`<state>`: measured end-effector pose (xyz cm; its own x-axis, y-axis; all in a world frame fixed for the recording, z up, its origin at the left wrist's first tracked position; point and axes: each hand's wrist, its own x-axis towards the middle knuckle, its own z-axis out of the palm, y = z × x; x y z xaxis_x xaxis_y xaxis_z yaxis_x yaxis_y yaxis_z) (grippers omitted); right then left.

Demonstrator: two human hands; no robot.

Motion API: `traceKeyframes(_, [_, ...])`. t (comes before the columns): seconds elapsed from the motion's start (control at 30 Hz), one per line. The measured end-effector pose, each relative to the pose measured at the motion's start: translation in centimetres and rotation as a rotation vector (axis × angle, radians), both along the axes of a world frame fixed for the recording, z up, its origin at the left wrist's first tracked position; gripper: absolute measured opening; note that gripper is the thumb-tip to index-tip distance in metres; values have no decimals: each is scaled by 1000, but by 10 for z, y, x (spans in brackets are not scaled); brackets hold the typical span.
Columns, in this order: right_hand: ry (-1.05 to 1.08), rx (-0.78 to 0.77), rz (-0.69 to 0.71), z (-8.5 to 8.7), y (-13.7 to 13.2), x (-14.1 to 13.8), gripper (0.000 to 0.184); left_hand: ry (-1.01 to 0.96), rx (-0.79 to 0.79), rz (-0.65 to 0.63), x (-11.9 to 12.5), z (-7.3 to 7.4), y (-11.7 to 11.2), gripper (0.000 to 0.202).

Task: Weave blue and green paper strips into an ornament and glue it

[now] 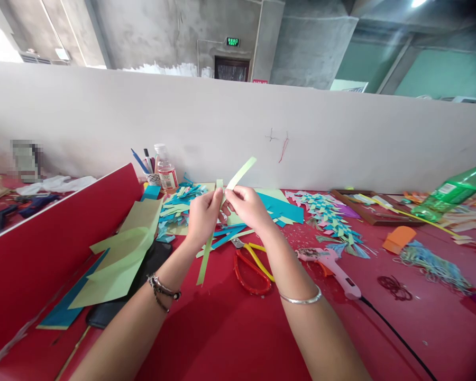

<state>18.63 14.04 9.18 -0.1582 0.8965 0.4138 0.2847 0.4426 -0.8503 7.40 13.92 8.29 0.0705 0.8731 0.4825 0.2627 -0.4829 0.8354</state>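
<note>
Pinched between the fingers of both hands is a light green paper strip (241,172), one end slanting up to the right and a tail hanging below. My left hand (203,212) grips it from the left, and my right hand (246,207) holds it close beside, the fingertips nearly meeting. How the strip is folded there is hidden by the fingers. Under my hands lie loose blue and green paper strips (230,235). Scissors with red and yellow handles (253,272) rest on the red table (222,338) just below my right hand.
Green paper sheets (121,267) lie on a dark pad (103,316) at left. A bottle (167,172) stands beside a pen cup (152,179). To the right are a woven paper piece (331,214), a pink glue gun (335,267) with its cord, and a tilted green bottle (454,190).
</note>
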Motion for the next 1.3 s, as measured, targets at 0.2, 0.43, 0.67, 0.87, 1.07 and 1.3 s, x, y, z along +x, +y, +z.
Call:
traceKeyframes(0.2, [16,72,-143,-4,4,-1,32,-102,-114,-69,1,0,1,42])
traceKeyframes(0.43, [-17,13,-53,-2,2,0,31,-32,-30,-41,0,-4,4,34])
traceKeyframes(0.67, [3,17,-2,-6,2,-3,28,-120,-62,-39,1,-5,3,38])
traceKeyframes(0.87, [89,16,-69,-8,7,-5,25,-128,-138,-63,-2,-3,5,36])
traceKeyframes(1.07, [21,23,-95,-7,6,-3,28,20,-21,-15,-4,-3,5,34])
traceKeyframes(1.3, [-44,40,-92,-8,6,-2,25,158,78,103,-5,-2,5,40])
